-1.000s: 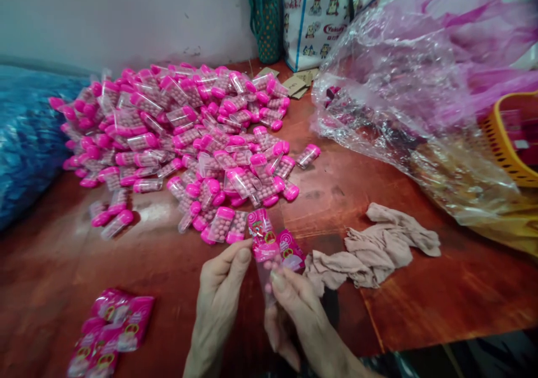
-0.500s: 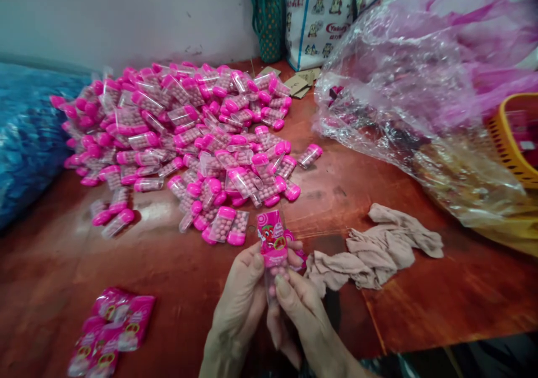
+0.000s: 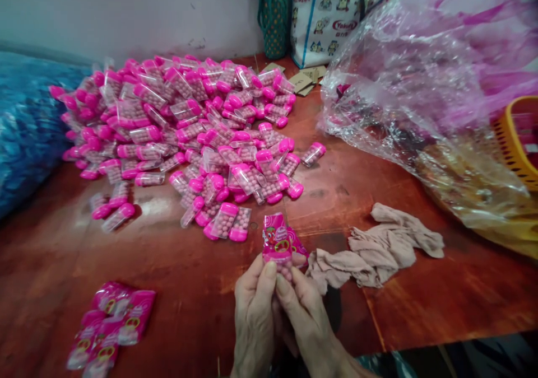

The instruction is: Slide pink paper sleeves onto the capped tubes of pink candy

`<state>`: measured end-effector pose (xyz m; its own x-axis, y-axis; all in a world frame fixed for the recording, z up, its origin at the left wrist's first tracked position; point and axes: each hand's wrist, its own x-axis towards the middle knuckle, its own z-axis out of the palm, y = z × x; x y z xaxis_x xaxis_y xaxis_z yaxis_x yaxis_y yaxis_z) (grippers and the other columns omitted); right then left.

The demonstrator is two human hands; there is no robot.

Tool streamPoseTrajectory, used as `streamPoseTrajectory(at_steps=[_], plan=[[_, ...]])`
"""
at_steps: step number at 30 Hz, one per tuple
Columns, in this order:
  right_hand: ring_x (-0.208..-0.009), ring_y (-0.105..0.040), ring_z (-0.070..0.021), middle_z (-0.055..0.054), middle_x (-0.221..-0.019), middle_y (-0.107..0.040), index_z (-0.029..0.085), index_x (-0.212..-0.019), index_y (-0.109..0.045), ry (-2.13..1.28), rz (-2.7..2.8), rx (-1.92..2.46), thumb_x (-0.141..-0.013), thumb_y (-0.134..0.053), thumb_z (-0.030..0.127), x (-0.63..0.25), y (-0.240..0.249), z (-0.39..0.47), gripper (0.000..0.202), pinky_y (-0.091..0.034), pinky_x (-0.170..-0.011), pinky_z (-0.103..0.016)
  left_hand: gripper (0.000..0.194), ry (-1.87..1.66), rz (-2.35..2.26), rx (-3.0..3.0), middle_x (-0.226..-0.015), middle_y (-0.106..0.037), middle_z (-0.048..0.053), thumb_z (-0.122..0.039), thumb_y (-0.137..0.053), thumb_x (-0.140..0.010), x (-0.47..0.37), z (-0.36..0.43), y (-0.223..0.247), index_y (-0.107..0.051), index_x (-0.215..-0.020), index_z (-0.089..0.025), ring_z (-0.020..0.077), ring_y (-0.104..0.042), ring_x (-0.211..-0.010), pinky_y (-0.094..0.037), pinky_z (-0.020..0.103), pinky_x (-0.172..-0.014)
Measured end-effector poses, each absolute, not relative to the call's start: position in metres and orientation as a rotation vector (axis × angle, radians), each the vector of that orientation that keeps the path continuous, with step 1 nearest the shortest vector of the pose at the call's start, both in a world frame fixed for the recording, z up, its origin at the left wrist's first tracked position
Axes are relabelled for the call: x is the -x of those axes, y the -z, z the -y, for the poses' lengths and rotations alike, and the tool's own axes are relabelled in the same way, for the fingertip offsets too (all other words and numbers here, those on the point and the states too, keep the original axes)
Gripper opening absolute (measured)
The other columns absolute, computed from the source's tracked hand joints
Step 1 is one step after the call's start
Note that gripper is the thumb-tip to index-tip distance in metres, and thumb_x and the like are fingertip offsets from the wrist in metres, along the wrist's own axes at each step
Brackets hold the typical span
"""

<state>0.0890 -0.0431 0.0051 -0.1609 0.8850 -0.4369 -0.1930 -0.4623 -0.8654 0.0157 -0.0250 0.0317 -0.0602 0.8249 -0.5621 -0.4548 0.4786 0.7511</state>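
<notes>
Between my two hands is a small clear candy container (image 3: 284, 270) of pink balls, with a pink printed sleeve (image 3: 276, 238) over its far part. My left hand (image 3: 256, 305) grips it from the left, thumb on its face. From the right, my right hand (image 3: 303, 305) pinches it, thumb beside the other thumb. The lower end is hidden by my hands. Just beyond my right fingers, another pink printed wrapper (image 3: 297, 246) lies on the table. A large heap of pink-capped candy containers (image 3: 202, 131) lies ahead of my hands.
Several sleeved containers (image 3: 111, 327) lie at the front left. A crumpled beige cloth (image 3: 378, 249) is right of my hands. Clear and pink plastic bags (image 3: 403, 87) and a yellow basket (image 3: 515, 131) stand at the right. A blue bag (image 3: 33, 131) borders the left.
My left hand has shifted right and closed in beside my right hand. Less of the container's clear part shows below the sleeve. The view has shifted slightly.
</notes>
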Motion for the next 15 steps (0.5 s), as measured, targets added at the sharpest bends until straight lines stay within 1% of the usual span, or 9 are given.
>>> streamPoseTrajectory(at_steps=[3,6,7,9,11,12,13,15], plan=[[-0.051,-0.052,-0.0118,0.002,-0.058,-0.053,0.019,-0.089,-0.060,-1.667,0.978,1.391,-0.091,-0.039,0.048,-0.090,-0.008,0.040,0.036,-0.041,-0.048,-0.022,0.021,-1.053,-1.199,-0.379,-0.080,-0.072,0.005,-0.028,-0.056,-0.083,-0.009,0.024,-0.029,-0.069,-0.094,-0.016,0.0144,-0.063,-0.065,-0.048,0.021,-0.056],[-0.060,-0.058,-0.0159,-0.003,-0.068,-0.061,0.020,-0.089,-0.061,-1.526,1.267,1.440,-0.094,-0.035,0.042,-0.094,-0.010,0.038,0.035,-0.044,-0.056,-0.025,0.021,-1.098,-1.169,-0.348,-0.078,-0.071,0.006,-0.027,-0.058,-0.082,0.001,0.021,-0.025,-0.067,-0.096,-0.015,0.0145,-0.063,-0.064,-0.048,0.020,-0.053],[-0.063,-0.059,-0.0169,-0.004,-0.070,-0.062,0.019,-0.089,-0.061,-1.448,1.371,1.441,-0.093,-0.036,0.040,-0.097,-0.011,0.037,0.033,-0.044,-0.058,-0.026,0.019,-1.143,-1.176,-0.342,-0.077,-0.070,0.005,-0.027,-0.057,-0.082,0.005,0.020,-0.024,-0.067,-0.094,-0.015,0.0142,-0.063,-0.065,-0.048,0.020,-0.053],[-0.061,-0.058,-0.0167,-0.004,-0.068,-0.062,0.018,-0.082,-0.059,-1.200,1.483,1.459,-0.092,-0.042,0.035,-0.102,-0.010,0.034,0.026,-0.042,-0.058,-0.027,0.016,-1.226,-1.226,-0.365,-0.072,-0.069,0.003,-0.026,-0.057,-0.083,0.011,0.018,-0.024,-0.066,-0.089,-0.015,0.0129,-0.063,-0.065,-0.047,0.018,-0.053],[-0.058,-0.054,-0.0155,-0.003,-0.064,-0.059,0.017,-0.076,-0.057,-0.946,1.449,1.489,-0.089,-0.049,0.031,-0.106,-0.009,0.030,0.020,-0.040,-0.057,-0.027,0.014,-1.236,-1.291,-0.429,-0.066,-0.066,0.001,-0.026,-0.056,-0.083,0.014,0.017,-0.025,-0.065,-0.086,-0.015,0.0111,-0.061,-0.061,-0.046,0.017,-0.051],[-0.060,-0.054,-0.0157,-0.002,-0.065,-0.058,0.018,-0.076,-0.057,-0.875,1.409,1.488,-0.087,-0.051,0.031,-0.107,-0.009,0.028,0.018,-0.040,-0.058,-0.027,0.014,-1.206,-1.316,-0.470,-0.063,-0.064,0.000,-0.027,-0.056,-0.084,0.014,0.017,-0.026,-0.064,-0.085,-0.015,0.0103,-0.060,-0.056,-0.046,0.017,-0.048],[-0.065,-0.055,-0.0165,-0.003,-0.069,-0.059,0.018,-0.079,-0.058,-0.860,1.368,1.473,-0.086,-0.054,0.031,-0.108,-0.008,0.025,0.016,-0.041,-0.060,-0.028,0.015,-1.155,-1.333,-0.510,-0.059,-0.062,-0.001,-0.028,-0.056,-0.084,0.013,0.017,-0.027,-0.063,-0.085,-0.015,0.0095,-0.058,-0.052,-0.045,0.017,-0.045],[-0.074,-0.057,-0.0176,-0.004,-0.078,-0.061,0.019,-0.087,-0.060,-1.032,1.264,1.432,-0.083,-0.059,0.034,-0.108,-0.008,0.021,0.016,-0.045,-0.066,-0.029,0.017,-1.027,-1.341,-0.566,-0.054,-0.058,-0.003,-0.030,-0.055,-0.084,0.009,0.019,-0.028,-0.061,-0.087,-0.015,0.0083,-0.053,-0.043,-0.042,0.016,-0.040]])
